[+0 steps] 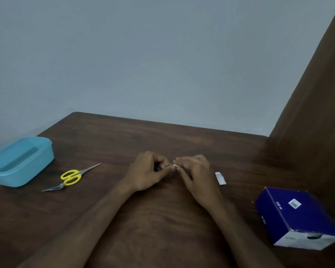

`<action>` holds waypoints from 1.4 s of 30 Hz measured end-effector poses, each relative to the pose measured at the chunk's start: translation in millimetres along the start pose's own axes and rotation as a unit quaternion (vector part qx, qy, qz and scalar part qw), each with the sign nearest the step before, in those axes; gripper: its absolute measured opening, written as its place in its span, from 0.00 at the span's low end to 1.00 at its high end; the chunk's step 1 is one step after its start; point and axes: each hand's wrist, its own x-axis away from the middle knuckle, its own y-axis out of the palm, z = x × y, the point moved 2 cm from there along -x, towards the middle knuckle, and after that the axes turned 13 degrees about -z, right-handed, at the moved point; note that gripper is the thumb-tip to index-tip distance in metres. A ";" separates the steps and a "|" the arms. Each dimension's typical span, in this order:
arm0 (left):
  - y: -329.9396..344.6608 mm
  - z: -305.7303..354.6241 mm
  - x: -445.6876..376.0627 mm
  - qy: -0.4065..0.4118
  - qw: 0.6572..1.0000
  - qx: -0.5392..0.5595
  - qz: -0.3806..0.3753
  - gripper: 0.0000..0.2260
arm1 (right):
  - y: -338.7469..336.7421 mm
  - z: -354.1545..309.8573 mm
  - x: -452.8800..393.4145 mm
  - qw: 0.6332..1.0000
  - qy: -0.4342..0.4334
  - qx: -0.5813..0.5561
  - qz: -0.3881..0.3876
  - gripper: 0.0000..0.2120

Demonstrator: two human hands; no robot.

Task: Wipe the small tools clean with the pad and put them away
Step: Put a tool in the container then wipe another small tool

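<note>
**A:** What are the hands doing from where you sit?

**B:** I see both near the middle of the tabletop (162, 136). The left hand (147, 173) and right hand (196, 176) meet fingertip to fingertip, and each grip is pinching a small white pad (176, 167) between them. Fingers on both are curled in.

**A:** And the tools?

**B:** At nine o'clock from the hands lie yellow-handled scissors (74, 176), blades pointing toward one o'clock. Touching their handles at the seven o'clock side is a thin metal tool (53, 188); I can't tell what kind. Further out at nine o'clock sits an open blue container (27, 171).

**A:** Anything on the other side?

**B:** A small white wrapper (220, 178) just beside the right hand at three o'clock, and a dark blue box (298, 217) at four o'clock, well apart.
</note>
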 end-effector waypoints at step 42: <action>-6.4 -1.7 1.0 0.004 0.979 0.190 0.069 0.08 | 4.4 -15.3 1.9 0.994 0.080 0.060 0.046 0.21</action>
